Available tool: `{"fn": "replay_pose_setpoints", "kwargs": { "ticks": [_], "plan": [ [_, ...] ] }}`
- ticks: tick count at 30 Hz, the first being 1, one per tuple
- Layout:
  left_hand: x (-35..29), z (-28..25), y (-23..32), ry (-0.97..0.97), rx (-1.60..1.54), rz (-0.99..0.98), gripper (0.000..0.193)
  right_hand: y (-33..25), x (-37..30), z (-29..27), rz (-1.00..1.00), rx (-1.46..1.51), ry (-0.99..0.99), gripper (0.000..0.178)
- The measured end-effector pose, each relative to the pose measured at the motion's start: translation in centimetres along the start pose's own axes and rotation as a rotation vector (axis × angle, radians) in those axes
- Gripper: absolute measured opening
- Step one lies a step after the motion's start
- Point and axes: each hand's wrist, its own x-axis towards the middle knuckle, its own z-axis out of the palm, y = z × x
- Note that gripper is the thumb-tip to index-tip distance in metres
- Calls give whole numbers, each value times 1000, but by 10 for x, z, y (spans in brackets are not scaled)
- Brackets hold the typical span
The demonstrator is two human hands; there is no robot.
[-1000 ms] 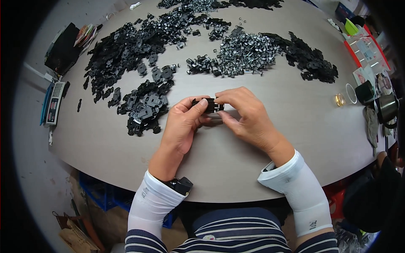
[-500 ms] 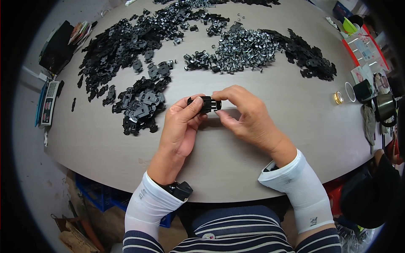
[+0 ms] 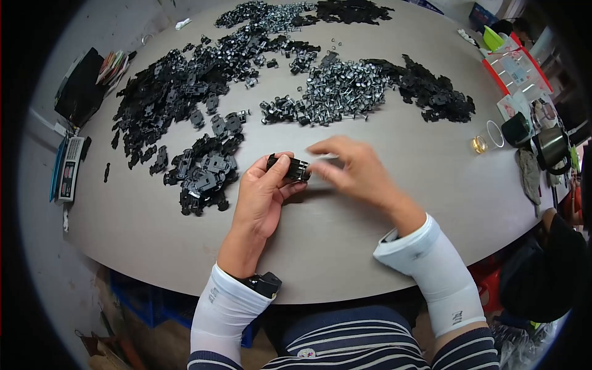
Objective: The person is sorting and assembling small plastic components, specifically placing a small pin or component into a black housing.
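At frame centre, the left hand [image 3: 262, 197] is curled around a small black plastic part [image 3: 288, 168], which sticks out past its fingertips to the right. The right hand [image 3: 354, 172], blurred, hovers just right of the part with fingers loosely spread, gripping nothing visible. Left lies a pile of black parts [image 3: 206, 172]; above, metal pieces [image 3: 336, 92].

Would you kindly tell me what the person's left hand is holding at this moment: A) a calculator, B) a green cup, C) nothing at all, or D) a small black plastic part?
D: the left hand grips a small black plastic part between thumb and fingers, above the table, while the right hand is blurred beside it.
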Motion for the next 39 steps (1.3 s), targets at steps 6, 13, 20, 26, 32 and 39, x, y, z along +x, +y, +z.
{"fn": "replay_pose_setpoints", "kwargs": {
  "ticks": [6, 13, 20, 26, 32, 39],
  "plan": [
    [6, -4, 4, 9, -26, -3, 25, 51, 37, -18, 93, -351, 215, 20],
    [7, -10, 5, -13, -120, 5, 30, 54, 40, -15, 3, -610, 119, 9],
    [7, -5, 4, -47, -62, -32, 32, 44, 21, -24, 18, -419, 97, 4],
    [7, -6, 4, -47, -25, -37, 32, 34, 22, -27, 87, -177, 168, 6],
    [7, -5, 4, -72, -27, -40, 32, 39, 22, -31, 154, -177, 213, 6],
    [6, 0, 2, -44, 43, 0, 31, 12, 11, -16, -52, -71, 174, 9]
  ]
}}
